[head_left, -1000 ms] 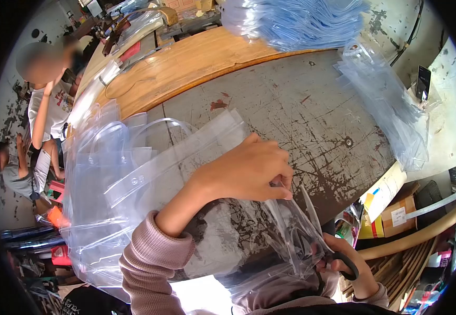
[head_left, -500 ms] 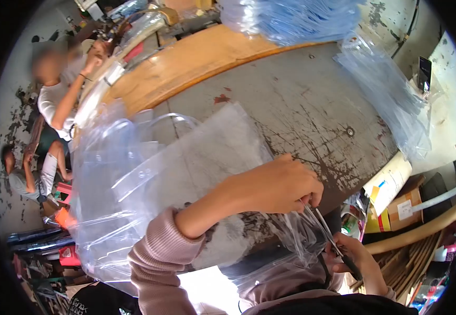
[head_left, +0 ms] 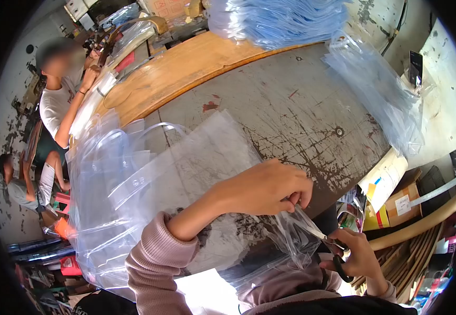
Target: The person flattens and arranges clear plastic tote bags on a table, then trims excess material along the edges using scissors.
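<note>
My left hand point(head_left: 270, 189) is closed in a pinch on clear plastic point(head_left: 293, 239) at the table's front edge. My right hand point(head_left: 356, 257), lower right, is closed round the black handles of scissors point(head_left: 339, 265). Their blades point up and left, against the plastic below my left fingers. Part of the blades is hard to tell from the shiny film. Clear plastic bags point(head_left: 107, 178) with looped handles lie at the left, and a transparent sheet point(head_left: 202, 152) with a folded strip reaches from them towards my left wrist.
Bluish plastic point(head_left: 285, 21) is piled at the back, with more bags point(head_left: 375, 89) at the right. A wooden board point(head_left: 186, 68) borders the scratched table point(head_left: 291, 100). Two people are at the far left. A cardboard box point(head_left: 404, 202) stands right, beside a tube.
Over the second, my left hand has moved right and down, pulling the plastic along. The scissors have tilted further left, their blades nearer my left fingers. A person at the left has lowered an arm.
</note>
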Demonstrator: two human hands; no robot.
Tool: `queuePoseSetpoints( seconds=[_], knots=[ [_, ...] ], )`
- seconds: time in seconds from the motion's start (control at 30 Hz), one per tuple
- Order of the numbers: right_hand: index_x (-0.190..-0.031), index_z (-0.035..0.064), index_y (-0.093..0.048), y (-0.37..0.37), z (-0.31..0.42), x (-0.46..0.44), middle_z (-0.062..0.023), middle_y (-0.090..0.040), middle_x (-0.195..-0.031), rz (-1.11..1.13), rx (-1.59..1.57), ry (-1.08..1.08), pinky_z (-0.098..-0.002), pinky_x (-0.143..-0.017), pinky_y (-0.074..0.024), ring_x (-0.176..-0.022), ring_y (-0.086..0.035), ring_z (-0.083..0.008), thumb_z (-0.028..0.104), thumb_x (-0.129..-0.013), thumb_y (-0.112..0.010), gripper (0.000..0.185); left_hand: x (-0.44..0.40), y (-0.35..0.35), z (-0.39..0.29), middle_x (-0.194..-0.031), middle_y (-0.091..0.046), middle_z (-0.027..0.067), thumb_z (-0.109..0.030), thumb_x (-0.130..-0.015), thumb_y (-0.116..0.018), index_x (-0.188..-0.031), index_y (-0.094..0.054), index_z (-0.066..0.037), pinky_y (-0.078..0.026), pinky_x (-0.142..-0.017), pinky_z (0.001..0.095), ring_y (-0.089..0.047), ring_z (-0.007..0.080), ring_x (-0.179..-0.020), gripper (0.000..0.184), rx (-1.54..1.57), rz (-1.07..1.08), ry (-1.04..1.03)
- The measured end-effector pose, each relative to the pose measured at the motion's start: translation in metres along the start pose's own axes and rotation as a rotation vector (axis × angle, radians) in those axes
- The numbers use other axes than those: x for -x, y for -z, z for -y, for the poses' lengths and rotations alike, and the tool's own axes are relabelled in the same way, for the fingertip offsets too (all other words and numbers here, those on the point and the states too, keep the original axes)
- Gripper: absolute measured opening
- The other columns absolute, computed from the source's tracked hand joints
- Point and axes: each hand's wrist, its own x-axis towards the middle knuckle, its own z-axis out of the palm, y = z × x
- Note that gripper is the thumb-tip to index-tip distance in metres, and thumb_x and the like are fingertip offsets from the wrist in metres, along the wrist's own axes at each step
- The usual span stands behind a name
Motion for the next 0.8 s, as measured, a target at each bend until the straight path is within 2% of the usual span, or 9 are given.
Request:
queuePoseSetpoints(
  seconds=[0.2,0.23,0.3,0.5,0.6,0.63,0.7,0.73,0.8],
  knots=[
    [-0.093,0.0039,-0.059,-0.005,-0.002,0.002,-0.0102,-0.059,-0.075,-0.076,0.05,-0.011,-0.0331,-0.055,-0.0443,-0.065,-0.056,-0.0255,0.012,-0.065,-0.075,0.034,-0.005,0.003,-0.002,-0.074,-0.057,0.0,-0.005,-0.073,-0.067,-0.098,-0.055,-0.008,-0.04,-0.072,0.0319,-0.058,0.0154,-0.07,0.028,0.113,0.0,0.118],
    [-0.093,0.0039,-0.059,-0.007,-0.005,0.001,-0.0102,-0.059,-0.075,-0.077,0.049,-0.011,-0.0331,-0.055,-0.0443,-0.065,-0.056,-0.0255,0.012,-0.065,-0.075,0.034,-0.004,0.003,-0.001,-0.074,-0.057,0.0,-0.005,-0.073,-0.067,-0.098,-0.055,-0.008,-0.04,-0.072,0.0319,-0.058,0.0154,-0.07,0.028,0.113,0.001,0.118],
    [-0.091,0.0009,-0.061,-0.01,-0.008,0.001,-0.0064,-0.057,-0.072,-0.132,0.076,0.019,-0.0265,-0.053,-0.0409,-0.059,-0.054,-0.0163,0.023,-0.055,-0.087,0.05,-0.004,0.001,0.005,-0.076,-0.058,-0.0002,-0.005,-0.073,-0.067,-0.104,-0.053,-0.008,-0.041,-0.072,0.0322,-0.059,0.0151,-0.071,0.035,0.047,0.007,0.032],
    [-0.092,0.0013,-0.06,-0.006,-0.008,0.001,-0.006,-0.057,-0.072,-0.099,0.088,0.006,-0.0256,-0.053,-0.04,-0.06,-0.054,-0.0145,0.023,-0.055,-0.087,0.05,-0.003,0.005,0.0,-0.077,-0.057,-0.0001,-0.004,-0.073,-0.065,-0.123,-0.044,-0.011,-0.041,-0.075,0.0324,-0.059,0.0157,-0.075,0.055,0.103,0.029,0.12],
    [-0.093,0.0014,-0.06,-0.005,-0.004,-0.001,-0.0048,-0.055,-0.069,-0.109,0.003,-0.016,-0.0243,-0.052,-0.0379,-0.058,-0.051,-0.0119,0.022,-0.056,-0.087,0.05,-0.001,0.007,-0.002,-0.079,-0.058,-0.0004,-0.004,-0.073,-0.065,-0.125,-0.044,-0.012,-0.039,-0.08,0.0347,-0.059,0.017,-0.076,0.056,0.092,0.003,0.108],
    [-0.093,0.0014,-0.06,-0.004,-0.004,-0.001,-0.0048,-0.055,-0.069,-0.109,0.008,-0.022,-0.0243,-0.052,-0.0379,-0.058,-0.051,-0.0119,0.022,-0.056,-0.087,0.05,-0.001,0.007,-0.001,-0.079,-0.058,-0.0004,-0.004,-0.073,-0.065,-0.125,-0.044,-0.012,-0.039,-0.08,0.0347,-0.059,0.017,-0.076,0.056,0.097,0.001,0.102],
    [-0.097,0.0053,-0.06,-0.001,-0.004,-0.002,-0.0092,-0.058,-0.075,-0.009,-0.044,-0.086,-0.0299,-0.057,-0.0457,-0.067,-0.06,-0.0218,0.03,-0.06,-0.084,0.051,0.004,0.007,0.001,-0.084,-0.058,0.0002,-0.009,-0.072,-0.067,-0.124,-0.045,-0.013,-0.036,-0.085,0.0371,-0.057,0.0194,-0.079,0.056,-0.039,-0.003,0.108],
    [-0.098,0.0058,-0.059,0.0,-0.004,-0.003,-0.0098,-0.058,-0.075,0.011,-0.06,-0.108,-0.0309,-0.057,-0.0459,-0.068,-0.06,-0.0225,0.028,-0.059,-0.084,0.051,0.007,0.007,0.0,-0.084,-0.058,0.0002,-0.009,-0.072,-0.067,-0.124,-0.045,-0.013,-0.036,-0.085,0.0371,-0.057,0.0194,-0.079,0.056,-0.032,-0.003,0.111],
    [-0.098,0.0059,-0.059,-0.002,-0.006,-0.003,-0.0097,-0.058,-0.075,0.033,-0.079,-0.128,-0.0316,-0.056,-0.0458,-0.068,-0.061,-0.0229,0.027,-0.059,-0.084,0.051,0.011,0.012,-0.003,-0.087,-0.056,0.0014,-0.016,-0.073,-0.068,-0.119,-0.049,-0.013,-0.034,-0.088,0.0395,-0.055,0.0211,-0.086,0.05,-0.225,-0.046,0.142]
  ],
)
